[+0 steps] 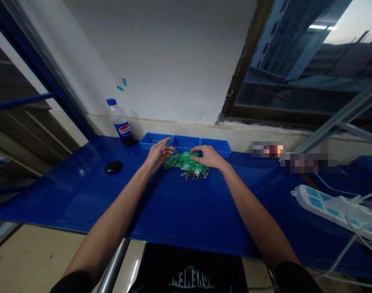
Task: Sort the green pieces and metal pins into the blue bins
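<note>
A pile of green, clear-looking pieces lies on the blue table, with thin screw-like metal parts at its near edge. My left hand is at the pile's left side, fingers apart and nothing visible in them. On the right, my right hand reaches over the pile with its fingers curved and apart, touching or just above the green pieces. Behind the pile stand three joined blue trays; my hands partly hide the outer two.
A cola bottle stands at the back left, and a black mouse-like object lies in front of it. A white power strip with cables is at the right. The wall and window frame bound the table's back.
</note>
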